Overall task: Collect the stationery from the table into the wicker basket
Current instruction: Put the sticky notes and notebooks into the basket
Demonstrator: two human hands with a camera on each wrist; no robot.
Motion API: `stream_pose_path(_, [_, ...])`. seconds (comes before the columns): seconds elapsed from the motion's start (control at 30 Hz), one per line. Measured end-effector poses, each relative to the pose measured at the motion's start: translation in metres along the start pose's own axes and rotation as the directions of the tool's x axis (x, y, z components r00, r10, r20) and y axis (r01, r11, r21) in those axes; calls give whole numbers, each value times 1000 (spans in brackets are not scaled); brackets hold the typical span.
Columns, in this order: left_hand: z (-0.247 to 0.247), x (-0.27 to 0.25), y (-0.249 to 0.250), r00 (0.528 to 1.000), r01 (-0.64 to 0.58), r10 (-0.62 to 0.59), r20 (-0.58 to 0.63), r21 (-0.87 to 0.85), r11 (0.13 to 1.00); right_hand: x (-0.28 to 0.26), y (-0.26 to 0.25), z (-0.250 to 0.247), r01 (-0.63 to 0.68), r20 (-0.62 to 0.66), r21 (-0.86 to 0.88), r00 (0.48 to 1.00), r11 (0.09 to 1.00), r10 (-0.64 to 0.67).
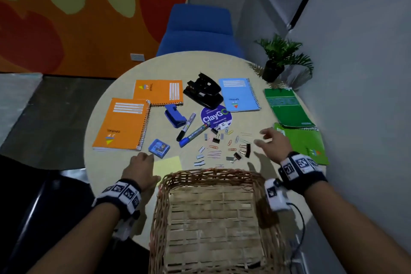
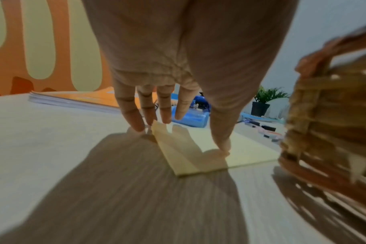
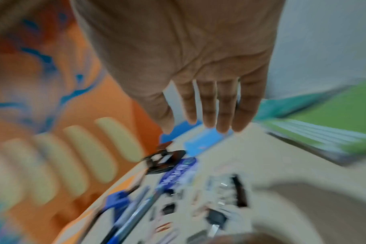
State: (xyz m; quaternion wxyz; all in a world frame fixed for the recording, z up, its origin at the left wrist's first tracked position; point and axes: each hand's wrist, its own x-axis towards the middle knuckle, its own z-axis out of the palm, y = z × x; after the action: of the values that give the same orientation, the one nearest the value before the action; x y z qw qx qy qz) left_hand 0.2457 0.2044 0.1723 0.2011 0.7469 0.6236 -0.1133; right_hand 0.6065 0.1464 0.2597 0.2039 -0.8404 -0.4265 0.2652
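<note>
left hand [image 2: 178,57] down on the yellow sticky pad [image 2: 198,155], fingers straight, thumb pressing near its edge, likely to lift it off the worktop [image 1: 106,162]. right hand [image 1: 274,142] spread, empty, above scattered paper clips [image 1: 213,153]. wicker basket [image 1: 213,218] nearest, nothing visible inside.

A round, pale wood-look table [image 1: 106,115] stands in a dim room corner. Behind it is a blue upholstered chair [image 1: 198,29]. The left wall carries an orange mural [image 1: 89,18] with red and yellow-green shapes; the right wall [image 1: 367,51] is plain grey. A small potted plant [image 1: 281,55] sits at the table's far right edge.
</note>
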Motion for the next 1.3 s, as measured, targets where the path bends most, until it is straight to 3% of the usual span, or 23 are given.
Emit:
stream_pose_path(0.07, [8,6,3,999,37,-36,-9,31,999,20,33,-14,-331,-12,218,940,918,341])
stream_pose_path(0.13, [12,13,1,997,73,-72,-11,14,997,24,59,-25,-452,93,199,892,870,442])
stream_pose_path(0.23, [10,12,-2,995,97,-98,-5,-24,995,19,73,-36,-305,108,-174,939,936,326])
stream_pose_path(0.33, [-9,-5,-7,998,45,-53,-45,-164,986,19,69,-45,-153,92,-546,966,824,241])
stream_pose_path(0.43, [-38,-38,-14,987,40,-88,-137,-321,946,34,61,-51,-169,46,-576,970,800,238])
stream_pose_path(0.53, [-66,-84,-13,968,-31,-104,-228,-521,853,47,52,-58,-182,5,-592,973,785,230])
stream_pose_path(0.67, [-74,-133,17,992,-39,-57,-110,-712,701,48,59,-58,-88,93,-720,971,688,221])
stream_pose_path(0.73, [-57,-143,37,1000,-11,0,-15,-724,690,46,67,-57,-38,129,-765,969,643,211])
stream_pose_path(0.83, [-17,-149,57,996,-73,85,-10,-615,785,34,79,-60,-107,66,-727,972,678,225])
stream_pose_path(0.93, [18,-146,57,990,-136,132,-40,-411,901,23,109,-59,-81,72,-762,975,643,208])
stream_pose_path(1.03, [29,-146,63,997,-69,76,27,-212,975,13,123,-61,-131,-11,-680,986,721,169])
stream_pose_path(1.13, [32,-152,68,986,-90,94,137,-31,995,14,123,-64,-161,-82,-514,987,842,139])
stream_pose_path(1.23, [32,-157,75,970,-133,101,222,136,982,23,131,-72,-80,-31,-606,997,791,77])
stream_pose_path(1.3, [31,-157,79,968,-151,85,236,279,948,24,135,-78,-134,-41,-489,991,862,131])
